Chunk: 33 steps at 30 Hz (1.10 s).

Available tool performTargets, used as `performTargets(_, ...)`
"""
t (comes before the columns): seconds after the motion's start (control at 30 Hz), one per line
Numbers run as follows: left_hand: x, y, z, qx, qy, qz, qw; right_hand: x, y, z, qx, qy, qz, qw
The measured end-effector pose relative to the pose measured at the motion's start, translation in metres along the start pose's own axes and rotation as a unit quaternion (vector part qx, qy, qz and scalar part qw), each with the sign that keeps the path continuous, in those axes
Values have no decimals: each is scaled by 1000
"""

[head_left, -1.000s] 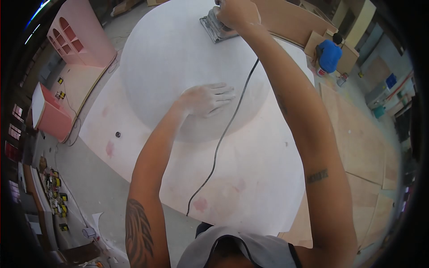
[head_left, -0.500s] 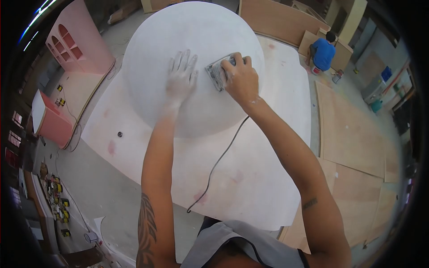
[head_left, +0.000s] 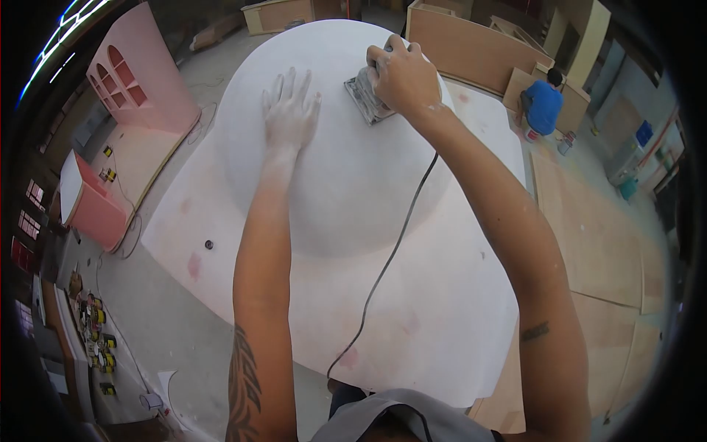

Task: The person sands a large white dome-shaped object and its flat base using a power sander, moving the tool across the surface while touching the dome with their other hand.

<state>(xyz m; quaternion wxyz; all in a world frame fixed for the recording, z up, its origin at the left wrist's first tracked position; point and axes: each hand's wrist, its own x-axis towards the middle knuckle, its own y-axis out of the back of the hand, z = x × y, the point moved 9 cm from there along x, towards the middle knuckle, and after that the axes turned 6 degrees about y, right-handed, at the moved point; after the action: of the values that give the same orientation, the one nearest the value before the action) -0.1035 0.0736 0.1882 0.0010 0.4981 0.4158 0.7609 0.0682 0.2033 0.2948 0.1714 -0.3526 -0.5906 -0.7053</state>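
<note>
Indoors among plywood sheets (head_left: 589, 221), left hand (head_left: 289, 110) lies fingers apart on white dome (head_left: 346, 177), right hand (head_left: 405, 77) clamping sander (head_left: 366, 99).

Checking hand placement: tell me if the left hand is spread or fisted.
Spread: left hand lies flat, fingers apart, on the white dome beside the sander.

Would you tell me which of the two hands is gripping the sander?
The right hand grips the sander; the left hand lies flat, fingers spread, on the white dome.
</note>
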Motion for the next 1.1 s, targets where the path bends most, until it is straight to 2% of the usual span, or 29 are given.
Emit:
performTargets(0.13, 32, -11, -21, -8, 6, -29, 1000, 54, -14, 0, -16, 3, -47, 999)
performTargets(0.33, 82, -36, -53, -45, 21, -88, 995, 125, -47, 12, -51, -52, -118, 990)
performTargets(0.5, 111, -60, -73, -79, 16, -128, 988, 163, -72, 25, -72, -117, -175, 975)
performTargets(0.63, 134, -73, -77, -94, 36, -150, 983, 174, -72, 21, -82, -139, -169, 972)
performTargets(0.7, 138, -76, -71, -103, 49, -159, 981, 172, -61, 11, -39, -119, -112, 986)
performTargets(0.77, 142, -68, -68, -85, 87, -128, 984, 159, -47, 0, -48, -112, -116, 986)
performTargets(0.83, 126, -65, -67, -86, 83, -116, 986, 127, -37, -24, -57, -102, -123, 986)
performTargets(0.9, 108, -61, -72, -84, 77, -101, 988, 96, -26, -57, -69, -43, -66, 995)
performTargets(0.93, 96, -52, -70, -93, 52, -72, 992, 78, -25, -66, -70, -45, -70, 994)
performTargets(1.0, 64, -42, -69, -101, 26, -45, 994, 41, -16, -90, -41, -33, -16, 998)
performTargets(1.07, 32, -20, -62, -92, -19, 18, 995, 7, -12, -103, -30, -23, 13, 999)
performTargets(1.1, 16, -11, -60, -91, -19, 18, 996, -10, -7, -110, -19, -9, 40, 999)
